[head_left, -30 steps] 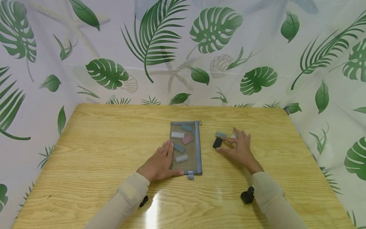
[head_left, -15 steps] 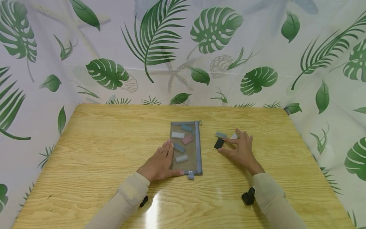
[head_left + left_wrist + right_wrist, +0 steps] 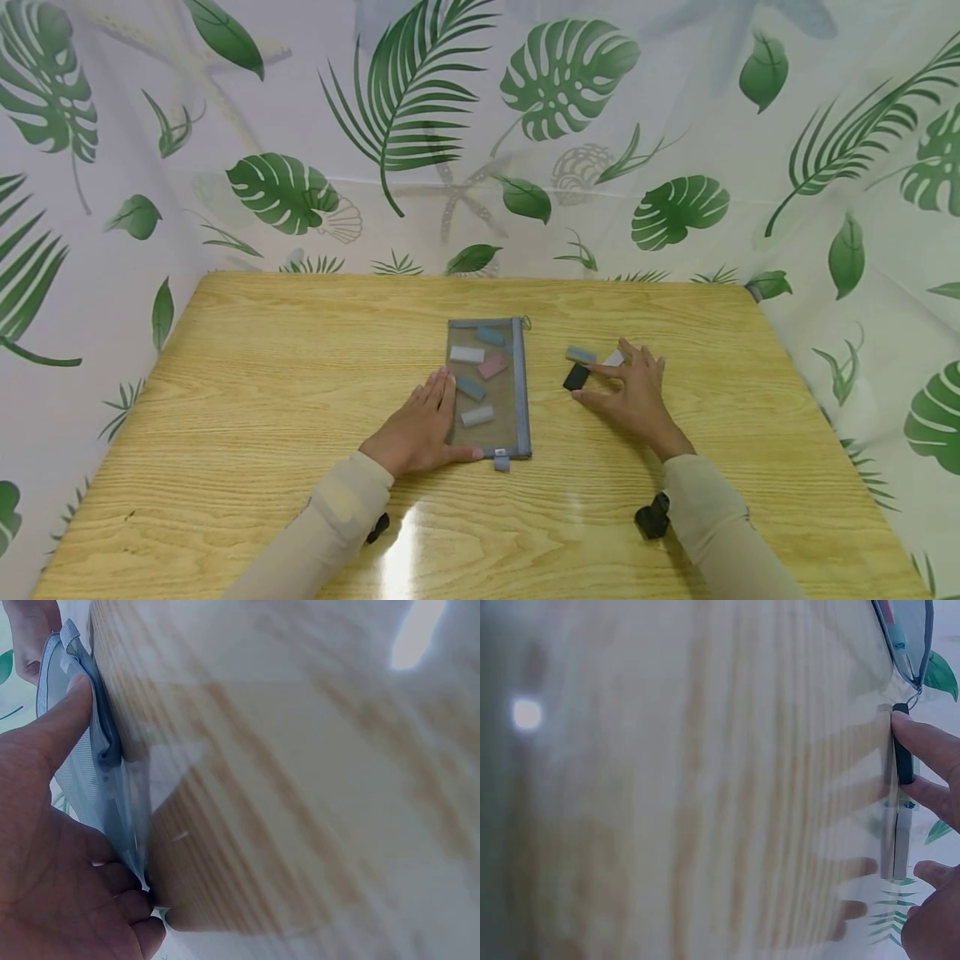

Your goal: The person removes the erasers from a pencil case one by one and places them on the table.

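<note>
Black eraser (image 3: 575, 377) lay on tabletop (image 3: 300, 375) right of mesh pouch (image 3: 519, 392), long axis angled away & slightly rt, roughly along the forearm line. Touched at far end by index tip of right hand (image 3: 633, 392), thumb set just near its near end; fingers fairly straight & spread, not wrapped round it, so hand loose, no real grip yet. Wrist view: fingertip (image 3: 922, 739) on the dark block's edge. Blue-grey eraser (image 3: 580, 354) just beyond it, white eraser (image 3: 614, 357) partly under the fingers. Clearly nearer rt hand; well apart from left hand (image 3: 417, 429), w/ pouch between. Left hand flat, fingers straight, pressed on pouch's near-left edge, thumb along its bottom hem. Pouch lay lengthwise away from the person, zip side twd the black eraser, several coloured erasers (image 3: 480, 371) inside.
</note>
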`<state>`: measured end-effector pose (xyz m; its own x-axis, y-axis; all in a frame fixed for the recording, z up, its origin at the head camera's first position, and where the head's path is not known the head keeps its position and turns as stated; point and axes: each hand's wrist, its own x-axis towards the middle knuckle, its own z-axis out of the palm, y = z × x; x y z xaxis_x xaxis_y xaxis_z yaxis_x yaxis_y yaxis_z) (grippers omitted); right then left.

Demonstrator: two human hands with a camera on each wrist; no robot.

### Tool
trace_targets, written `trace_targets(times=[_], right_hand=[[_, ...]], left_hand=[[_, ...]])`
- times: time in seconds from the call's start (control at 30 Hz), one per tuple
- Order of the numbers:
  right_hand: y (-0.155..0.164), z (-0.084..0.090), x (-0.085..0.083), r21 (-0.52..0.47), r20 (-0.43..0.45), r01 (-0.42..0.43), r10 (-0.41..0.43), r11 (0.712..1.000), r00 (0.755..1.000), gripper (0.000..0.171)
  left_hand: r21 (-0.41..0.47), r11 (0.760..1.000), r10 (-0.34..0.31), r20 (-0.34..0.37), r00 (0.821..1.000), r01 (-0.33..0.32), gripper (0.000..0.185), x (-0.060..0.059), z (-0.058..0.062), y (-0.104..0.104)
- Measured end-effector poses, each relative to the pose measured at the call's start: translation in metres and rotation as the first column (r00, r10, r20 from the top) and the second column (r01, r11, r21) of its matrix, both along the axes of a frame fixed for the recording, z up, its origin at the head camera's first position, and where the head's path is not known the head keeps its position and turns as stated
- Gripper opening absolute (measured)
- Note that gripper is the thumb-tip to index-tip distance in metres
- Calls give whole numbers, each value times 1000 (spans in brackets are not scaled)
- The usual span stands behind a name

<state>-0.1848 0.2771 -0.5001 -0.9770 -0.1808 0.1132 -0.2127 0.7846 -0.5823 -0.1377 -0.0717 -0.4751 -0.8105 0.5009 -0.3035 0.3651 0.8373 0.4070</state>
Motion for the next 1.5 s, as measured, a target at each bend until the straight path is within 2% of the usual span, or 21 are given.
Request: trace_targets(times=[0.53,0.97,1.5], right_hand=[[0,-2,1,-16,17,7,-7,1000,1000,51],[0,-3,2,-30,16,5,-5,1000,1000,53],[-3,1,4,16,20,2,-2,1000,1000,58]], left_hand=[[-15,1000,-10,1,1000,10,112,-1,-1,0],[6,1000,-13,2,1000,13,111,-1,0,-1],[0,1000,-5,-7,1000,5,112,-2,-2,0]])
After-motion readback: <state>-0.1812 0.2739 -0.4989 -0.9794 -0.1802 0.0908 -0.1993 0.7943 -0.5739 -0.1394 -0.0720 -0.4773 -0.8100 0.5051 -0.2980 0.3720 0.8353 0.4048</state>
